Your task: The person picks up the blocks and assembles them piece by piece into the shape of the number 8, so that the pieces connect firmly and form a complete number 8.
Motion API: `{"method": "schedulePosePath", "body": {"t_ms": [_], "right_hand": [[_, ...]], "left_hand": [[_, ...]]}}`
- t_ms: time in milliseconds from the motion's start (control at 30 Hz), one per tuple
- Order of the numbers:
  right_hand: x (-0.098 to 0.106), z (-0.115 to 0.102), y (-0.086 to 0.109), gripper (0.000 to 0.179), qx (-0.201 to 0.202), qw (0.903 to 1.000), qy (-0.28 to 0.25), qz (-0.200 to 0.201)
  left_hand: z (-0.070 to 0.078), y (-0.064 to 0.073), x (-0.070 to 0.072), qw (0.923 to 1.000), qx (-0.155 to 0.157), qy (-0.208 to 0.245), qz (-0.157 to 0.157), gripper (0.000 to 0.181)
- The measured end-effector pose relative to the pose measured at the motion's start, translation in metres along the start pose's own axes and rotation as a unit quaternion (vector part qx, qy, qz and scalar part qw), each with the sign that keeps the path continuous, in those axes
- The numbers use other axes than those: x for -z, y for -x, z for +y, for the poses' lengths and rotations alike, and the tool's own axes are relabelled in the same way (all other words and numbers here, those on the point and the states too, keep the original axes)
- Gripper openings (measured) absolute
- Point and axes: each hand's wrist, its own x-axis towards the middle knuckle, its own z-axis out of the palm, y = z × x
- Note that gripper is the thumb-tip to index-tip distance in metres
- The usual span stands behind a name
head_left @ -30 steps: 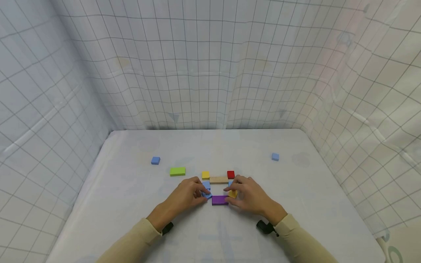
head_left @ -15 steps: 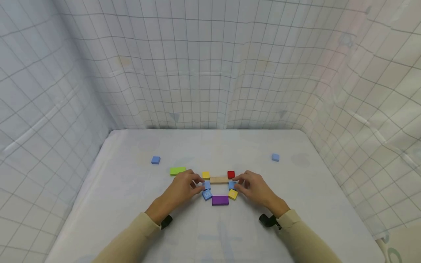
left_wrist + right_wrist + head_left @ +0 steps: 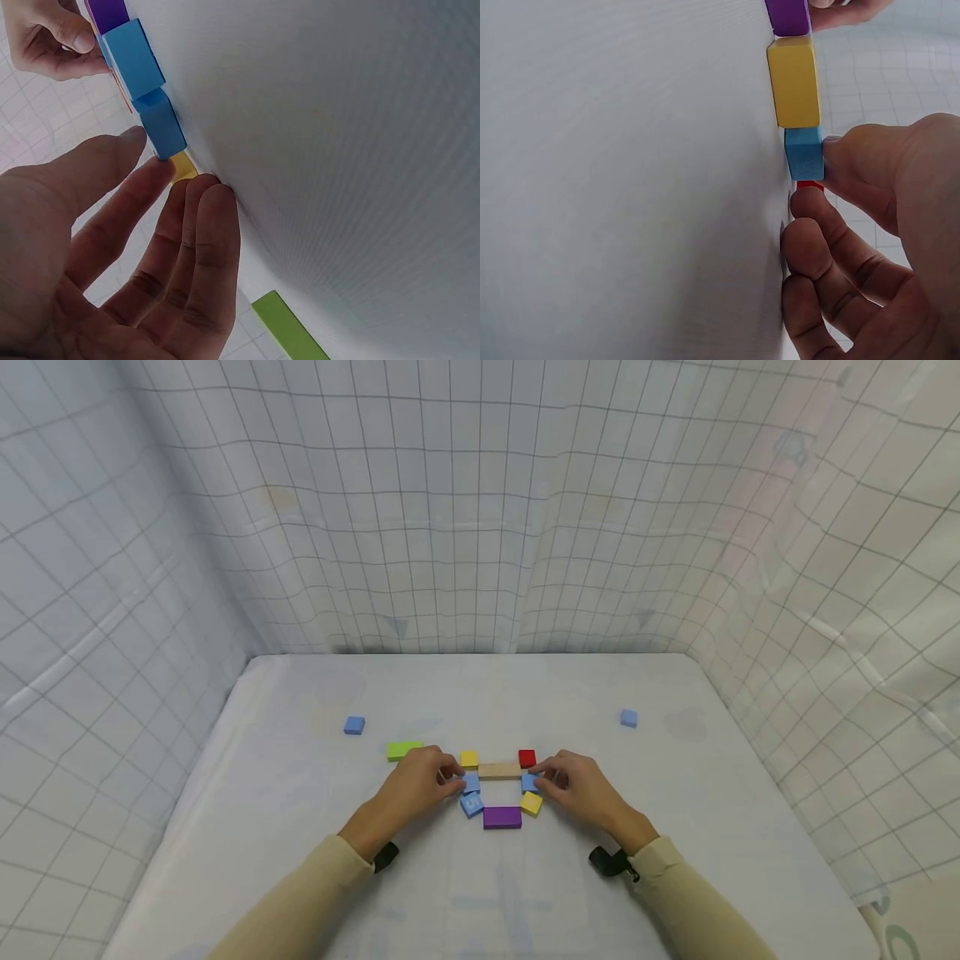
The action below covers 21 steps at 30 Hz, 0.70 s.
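So both hands are sitting farther up the ring on the counter [image 3: 300,693] than a second ago, leaving the tilted blue block [image 3: 472,805] and tilted yellow block [image 3: 531,803] uncovered. The left hand [image 3: 416,781] is touching the left light-blue block [image 3: 472,784], fingers loose; the right hand [image 3: 581,787] is doing likewise at the right light-blue block [image 3: 527,785] — I'm guessing the sides are getting straightened. Exact fingertip contact is staying murky, the left hand is partly hiding the green block [image 3: 401,752] — and that tilted blue block's marking isn't reading clearly.
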Motion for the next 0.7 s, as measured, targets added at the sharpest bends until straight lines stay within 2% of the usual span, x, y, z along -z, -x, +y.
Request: {"method": "schedulePosePath", "body": {"t_ms": [700], "right_hand": [[-0.0011,0.0033,0.0002,0.019,0.002,1.0,-0.005,0.003]], "left_hand": [[-0.0018,-0.0058,-0.0047,0.9999,0.009,-0.009,-0.012,0.012]]}}
